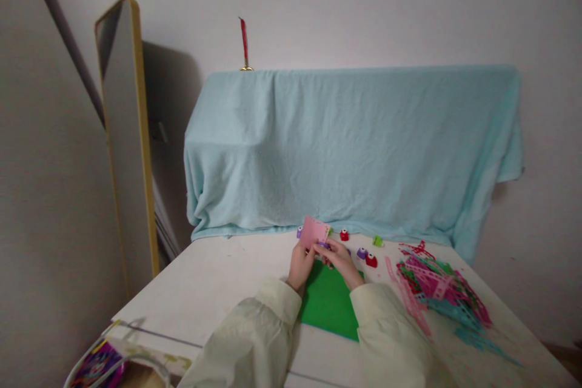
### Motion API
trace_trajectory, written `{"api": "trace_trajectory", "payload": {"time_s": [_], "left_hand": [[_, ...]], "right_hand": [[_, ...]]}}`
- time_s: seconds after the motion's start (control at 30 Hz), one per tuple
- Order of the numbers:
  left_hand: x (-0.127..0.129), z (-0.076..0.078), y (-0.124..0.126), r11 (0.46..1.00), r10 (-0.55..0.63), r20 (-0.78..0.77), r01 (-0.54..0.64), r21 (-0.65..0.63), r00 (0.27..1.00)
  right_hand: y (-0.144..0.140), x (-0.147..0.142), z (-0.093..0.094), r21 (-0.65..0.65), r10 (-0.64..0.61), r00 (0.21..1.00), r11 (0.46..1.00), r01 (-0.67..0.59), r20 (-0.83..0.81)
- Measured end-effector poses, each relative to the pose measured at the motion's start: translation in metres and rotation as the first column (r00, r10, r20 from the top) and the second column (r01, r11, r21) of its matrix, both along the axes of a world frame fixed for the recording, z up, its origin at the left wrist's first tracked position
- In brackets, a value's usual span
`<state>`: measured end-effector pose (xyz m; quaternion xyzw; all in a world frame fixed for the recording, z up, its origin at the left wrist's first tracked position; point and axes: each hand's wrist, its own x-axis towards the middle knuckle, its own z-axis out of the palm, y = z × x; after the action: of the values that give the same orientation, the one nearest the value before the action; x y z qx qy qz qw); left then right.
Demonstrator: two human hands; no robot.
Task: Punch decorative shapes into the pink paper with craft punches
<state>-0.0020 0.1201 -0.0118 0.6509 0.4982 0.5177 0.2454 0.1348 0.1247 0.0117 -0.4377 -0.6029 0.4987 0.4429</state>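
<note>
My left hand (301, 264) grips a piece of pink paper (313, 231) by its lower edge, held up above the table. A row of small punched holes runs along the paper's right edge. My right hand (339, 259) is closed on a small purple paper punch (324, 245) at the paper's lower right corner; the fingers cover most of the punch. Below both hands lies a green sheet (330, 306). Nearby on the table are a red punch (344, 234), another purple punch (362, 253), a second red punch (371, 260) and a green punch (377, 241).
Right of my arm is a heap of punched paper strips (439, 285) in pink, red, green and blue. A light blue cloth (354, 151) drapes over something behind the white table (218, 285). A tall mirror (125, 133) leans at left, with a basket (102, 364) at lower left.
</note>
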Motion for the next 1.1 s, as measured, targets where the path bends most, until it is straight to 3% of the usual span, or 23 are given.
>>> {"api": "trace_trajectory", "payload": {"time_s": [0.23,0.6,1.1], "left_hand": [[0.0,-0.002,0.001,1.0,-0.025,-0.006,0.025,0.013,1.0],[0.0,-0.005,0.003,1.0,-0.016,-0.05,0.016,-0.012,0.999],[0.001,-0.003,0.0,0.998,-0.032,-0.066,0.028,-0.064,0.997]], "right_hand": [[-0.002,-0.001,-0.002,0.06,0.028,0.999,0.998,-0.027,-0.025],[0.005,-0.001,-0.011,0.067,0.035,0.999,0.997,-0.033,-0.02],[0.005,-0.001,-0.01,0.049,0.03,0.999,0.998,-0.031,0.019]]}}
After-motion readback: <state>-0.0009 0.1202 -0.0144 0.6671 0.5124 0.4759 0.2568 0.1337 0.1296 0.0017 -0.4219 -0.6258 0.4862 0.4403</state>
